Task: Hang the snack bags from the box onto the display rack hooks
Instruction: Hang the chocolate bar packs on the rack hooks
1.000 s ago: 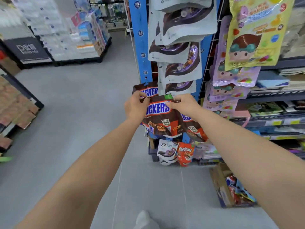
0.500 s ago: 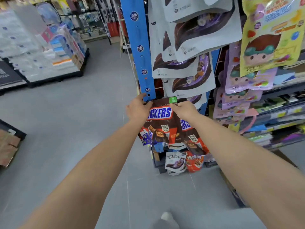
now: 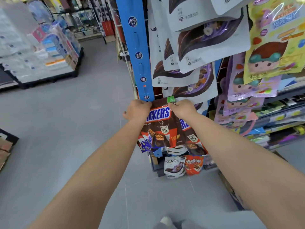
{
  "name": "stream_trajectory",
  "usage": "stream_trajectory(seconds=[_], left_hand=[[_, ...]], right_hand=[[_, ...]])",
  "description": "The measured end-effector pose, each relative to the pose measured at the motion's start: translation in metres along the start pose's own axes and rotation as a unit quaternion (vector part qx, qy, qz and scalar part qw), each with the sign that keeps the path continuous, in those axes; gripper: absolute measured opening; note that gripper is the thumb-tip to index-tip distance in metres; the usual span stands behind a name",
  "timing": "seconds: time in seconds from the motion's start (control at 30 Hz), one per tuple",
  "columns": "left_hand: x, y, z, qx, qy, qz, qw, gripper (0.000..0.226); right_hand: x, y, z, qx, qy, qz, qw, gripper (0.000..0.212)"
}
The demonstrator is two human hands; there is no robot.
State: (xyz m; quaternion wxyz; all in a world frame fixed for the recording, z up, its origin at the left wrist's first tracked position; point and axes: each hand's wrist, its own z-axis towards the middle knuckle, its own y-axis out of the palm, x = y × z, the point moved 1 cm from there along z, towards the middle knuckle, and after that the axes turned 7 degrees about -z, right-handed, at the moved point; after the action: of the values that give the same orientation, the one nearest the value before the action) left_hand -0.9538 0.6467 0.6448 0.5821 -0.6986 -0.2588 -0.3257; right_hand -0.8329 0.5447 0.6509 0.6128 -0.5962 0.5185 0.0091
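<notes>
Below the blue strip (image 3: 137, 55), the left hand (image 3: 137, 109) pinches the top left corner of a brown snack bag (image 3: 158, 128). The bag hangs between both hands. The right hand (image 3: 183, 109) grips its top right edge, just under a green tag (image 3: 170, 99).

A grey tiled floor (image 3: 66, 129) is seen; white wrapped packs (image 3: 29, 52) are stacked on a low black pallet (image 3: 49, 79).
</notes>
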Motion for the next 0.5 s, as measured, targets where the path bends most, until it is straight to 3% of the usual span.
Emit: stream_trajectory(seconds=[0.1, 0.23, 0.37, 0.5], left_hand=[[0.002, 0.001, 0.002, 0.002, -0.048, -0.01, 0.999, 0.024], [0.003, 0.012, -0.011, 0.051, -0.043, 0.02, 0.998, 0.029], [-0.005, 0.019, -0.021, 0.1, 0.048, 0.045, 0.993, 0.02], [-0.025, 0.012, -0.015, 0.068, 0.169, 0.078, 0.98, 0.033]], right_hand=[[-0.003, 0.0, 0.006, -0.012, 0.01, -0.01, 1.0, 0.051], [-0.008, 0.007, 0.011, -0.03, 0.024, -0.045, 0.998, 0.041], [-0.009, 0.011, 0.013, -0.041, 0.021, -0.073, 0.996, 0.038], [-0.005, 0.015, 0.014, -0.051, 0.017, -0.108, 0.993, 0.043]])
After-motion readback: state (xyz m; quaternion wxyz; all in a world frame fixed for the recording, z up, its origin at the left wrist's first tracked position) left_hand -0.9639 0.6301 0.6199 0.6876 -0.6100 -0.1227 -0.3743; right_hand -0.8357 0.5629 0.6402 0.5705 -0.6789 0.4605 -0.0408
